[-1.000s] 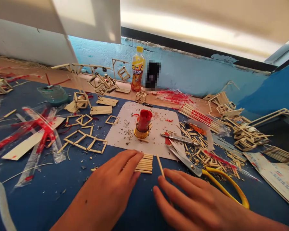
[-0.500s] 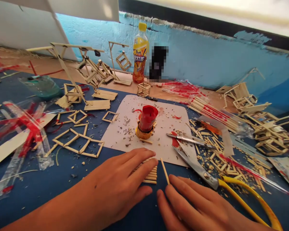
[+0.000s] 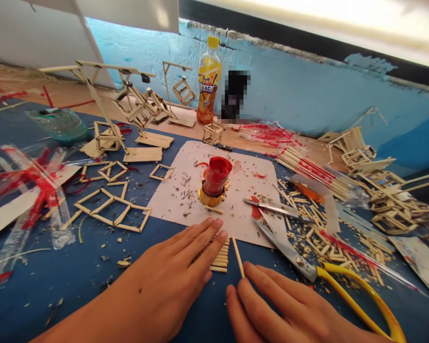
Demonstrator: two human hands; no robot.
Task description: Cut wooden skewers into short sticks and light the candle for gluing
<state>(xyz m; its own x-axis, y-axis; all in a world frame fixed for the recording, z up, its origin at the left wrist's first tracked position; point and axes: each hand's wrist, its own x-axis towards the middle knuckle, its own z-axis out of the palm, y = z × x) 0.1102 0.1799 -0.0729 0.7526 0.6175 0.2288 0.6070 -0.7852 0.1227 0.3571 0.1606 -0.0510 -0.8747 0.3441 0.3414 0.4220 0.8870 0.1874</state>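
Note:
My left hand lies with fingers stretched out flat over a row of short wooden sticks; only the row's right ends show past the fingers. Between thumb and fingers of my right hand, a single wooden stick is pinched. It slants up and left, just right of the row and apart from it. Beyond both hands stands a red candle in a gold-coloured base, on a pale sheet strewn with dark crumbs.
Yellow-handled scissors and tweezers lie on the right, beside scattered stick offcuts. Stick frames and clear tape-like plastic strips lie left. A drink bottle stands at the back; stick structures are far right.
The view has shifted slightly. My left hand's fingers have drawn closer together and the thumb has tucked in beside the row. My right hand still pinches the stick near the row.

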